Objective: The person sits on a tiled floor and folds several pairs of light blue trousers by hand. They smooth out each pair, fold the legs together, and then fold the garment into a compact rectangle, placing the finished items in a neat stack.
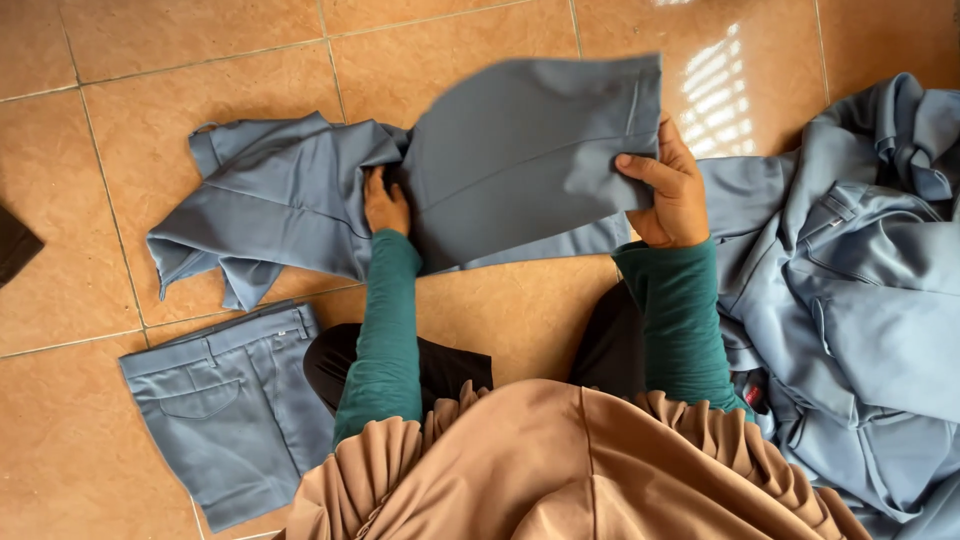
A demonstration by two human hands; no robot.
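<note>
The blue-grey trousers lie half spread on the tiled floor, one smooth leg lifted and folded over. The right hand has its grip clamped on that leg's edge, and the left hand presses the crumpled middle, its grip closed on the cloth.

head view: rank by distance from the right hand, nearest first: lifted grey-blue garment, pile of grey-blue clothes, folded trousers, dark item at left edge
1. lifted grey-blue garment, gripped by the right hand
2. pile of grey-blue clothes, just right
3. folded trousers, lower left
4. dark item, far left edge
</note>
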